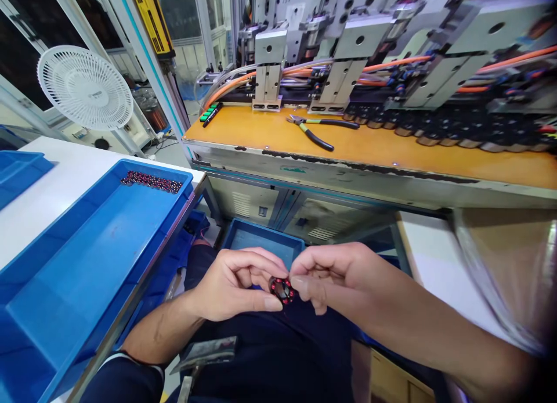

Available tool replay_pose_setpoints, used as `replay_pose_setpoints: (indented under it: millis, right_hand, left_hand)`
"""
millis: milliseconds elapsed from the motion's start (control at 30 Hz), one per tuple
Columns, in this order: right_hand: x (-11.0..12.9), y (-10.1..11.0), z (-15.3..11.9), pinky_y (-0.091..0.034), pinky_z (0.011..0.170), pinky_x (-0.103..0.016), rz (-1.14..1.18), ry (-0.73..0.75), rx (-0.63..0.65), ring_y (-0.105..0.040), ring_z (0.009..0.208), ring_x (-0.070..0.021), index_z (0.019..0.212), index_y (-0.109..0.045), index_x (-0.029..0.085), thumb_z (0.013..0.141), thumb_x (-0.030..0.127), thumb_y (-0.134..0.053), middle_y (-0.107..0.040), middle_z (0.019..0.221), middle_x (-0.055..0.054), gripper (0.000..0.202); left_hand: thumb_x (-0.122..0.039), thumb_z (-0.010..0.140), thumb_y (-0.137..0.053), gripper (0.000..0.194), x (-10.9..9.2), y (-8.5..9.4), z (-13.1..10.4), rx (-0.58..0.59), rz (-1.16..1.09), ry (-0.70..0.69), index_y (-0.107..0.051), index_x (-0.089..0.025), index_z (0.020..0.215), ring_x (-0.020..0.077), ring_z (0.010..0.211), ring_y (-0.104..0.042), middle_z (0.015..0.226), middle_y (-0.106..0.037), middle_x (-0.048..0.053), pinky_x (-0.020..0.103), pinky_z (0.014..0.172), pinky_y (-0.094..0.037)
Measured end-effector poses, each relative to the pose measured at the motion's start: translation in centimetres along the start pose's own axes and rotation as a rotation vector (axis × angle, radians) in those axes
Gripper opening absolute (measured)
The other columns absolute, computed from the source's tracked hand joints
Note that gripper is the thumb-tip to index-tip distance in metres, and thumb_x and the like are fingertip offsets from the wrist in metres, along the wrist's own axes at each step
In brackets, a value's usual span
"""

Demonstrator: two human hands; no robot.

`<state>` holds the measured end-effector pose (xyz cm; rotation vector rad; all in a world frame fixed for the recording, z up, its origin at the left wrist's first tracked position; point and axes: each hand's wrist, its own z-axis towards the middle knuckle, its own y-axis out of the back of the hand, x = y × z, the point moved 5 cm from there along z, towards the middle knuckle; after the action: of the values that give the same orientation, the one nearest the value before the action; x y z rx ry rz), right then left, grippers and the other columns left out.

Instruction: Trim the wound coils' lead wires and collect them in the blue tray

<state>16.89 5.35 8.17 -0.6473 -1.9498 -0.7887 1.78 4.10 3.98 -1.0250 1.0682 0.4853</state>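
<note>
A small black ring with red parts around it [282, 290] is held above the lap. My left hand [239, 281] grips its left side between thumb and fingers. At its upper right edge, my right hand [331, 275] has thumb and index finger pinched together, touching the ring; anything finer between those fingertips is too small to make out. Many similar black and red pieces [152, 182] lie in rows at the far end of the long blue tray [96, 240] on the left.
Pliers [311, 127] and a black marker [212, 115] lie on the orange bench [252, 133] below the machine fixtures [335, 72]. Dark cylindrical parts [456, 127] line its right side. A blue bin [265, 240] sits beyond my hands. A white fan [87, 89] stands at the back left.
</note>
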Motion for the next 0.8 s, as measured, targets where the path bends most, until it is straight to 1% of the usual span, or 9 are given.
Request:
replay_pose_setpoints:
  millis: [100,167,300,367,467,667,800]
  right_hand:
    - [0.1,0.0,0.0,-0.036,0.052,-0.02,-0.121,0.024,-0.005,-0.053,0.057,-0.0094,0.076,-0.066,0.019,0.09,0.036,-0.054,-0.058,0.06,0.003,0.025]
    - [0.4,0.0,-0.1,-0.035,0.05,-0.021,-0.183,0.084,-0.02,-0.052,0.056,-0.0095,0.073,-0.064,0.019,0.091,0.034,-0.053,-0.057,0.06,0.002,0.026]
    - [1.2,-0.1,-0.4,-0.036,0.051,-0.021,-0.204,0.231,-0.049,-0.052,0.058,-0.0096,0.071,-0.063,0.019,0.09,0.029,-0.052,-0.058,0.062,0.002,0.024]
    - [1.4,-0.2,-0.5,-0.036,0.051,-0.021,-0.191,0.263,-0.069,-0.05,0.057,-0.0091,0.07,-0.062,0.019,0.09,0.028,-0.053,-0.057,0.061,0.003,0.024]
    - [1.0,-0.3,-0.5,-0.036,0.051,-0.02,-0.143,0.269,-0.083,-0.051,0.057,-0.0085,0.07,-0.062,0.019,0.091,0.027,-0.053,-0.057,0.061,0.003,0.024]
    - [0.4,-0.9,-0.5,-0.039,0.053,-0.018,-0.062,0.245,-0.052,-0.053,0.058,-0.0079,0.073,-0.062,0.019,0.092,0.029,-0.054,-0.059,0.062,0.004,0.023]
    - [0.5,-1.3,-0.6,-0.04,0.052,-0.018,-0.054,0.242,-0.06,-0.055,0.057,-0.0082,0.074,-0.062,0.019,0.092,0.029,-0.054,-0.06,0.063,0.003,0.022]
  left_hand:
    - [-0.002,0.064,-0.08,0.039,0.0,0.2,-0.2,-0.014,-0.014,0.027,-0.076,-0.019,0.099,0.0086,0.076,-0.066,0.101,-0.066,0.006,0.019,0.071,-0.055]
    - [-0.003,0.064,-0.081,0.04,0.1,0.3,-0.3,-0.018,-0.031,0.048,-0.077,-0.02,0.1,0.0077,0.075,-0.065,0.102,-0.065,0.005,0.018,0.071,-0.054]
    - [-0.008,0.062,-0.083,0.04,0.5,0.4,-0.3,-0.009,-0.071,0.072,-0.077,-0.022,0.099,0.0069,0.071,-0.062,0.103,-0.064,0.005,0.019,0.069,-0.054]
    - [-0.01,0.06,-0.085,0.041,0.7,0.4,-0.1,-0.012,-0.085,0.075,-0.078,-0.022,0.098,0.0075,0.07,-0.061,0.104,-0.064,0.005,0.022,0.07,-0.055]
    - [-0.01,0.059,-0.086,0.042,0.8,0.4,0.0,-0.006,-0.089,0.059,-0.078,-0.022,0.098,0.0078,0.071,-0.061,0.102,-0.063,0.005,0.023,0.071,-0.055]
    - [-0.006,0.059,-0.085,0.044,0.4,0.4,-0.1,0.021,-0.079,0.015,-0.077,-0.023,0.099,0.0084,0.073,-0.064,0.102,-0.059,0.003,0.021,0.069,-0.055]
    - [-0.006,0.058,-0.086,0.042,0.1,0.2,-0.1,0.037,-0.079,-0.029,-0.077,-0.02,0.096,0.0072,0.07,-0.063,0.098,-0.058,0.003,0.021,0.069,-0.055]
